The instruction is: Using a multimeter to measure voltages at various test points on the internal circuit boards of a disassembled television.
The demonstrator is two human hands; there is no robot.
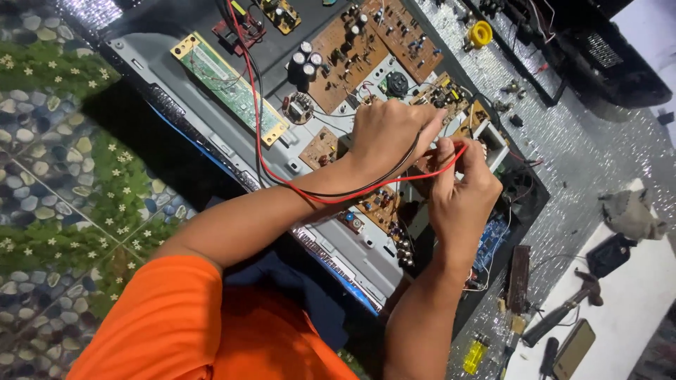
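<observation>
An opened flat-screen chassis (211, 134) lies on the floor with several circuit boards on it. My left hand (386, 134) is closed over a brown circuit board (366, 49) near its lower end and grips a black test lead (366, 184). Just beside it, my right hand (461, 184) pinches a red test lead (262, 158) by its probe end, over a smaller brown board (377, 204). Both leads loop across my left forearm and run up toward the top of the view. The probe tips are hidden by my fingers.
A long green board (227, 86) sits on the chassis at upper left, black capacitors (303, 65) beside it. A yellow ring (480, 33) lies at the top. At lower right are a hammer (586, 287), a phone (574, 348), a yellow-handled screwdriver (475, 353) and a grey cloth (630, 211).
</observation>
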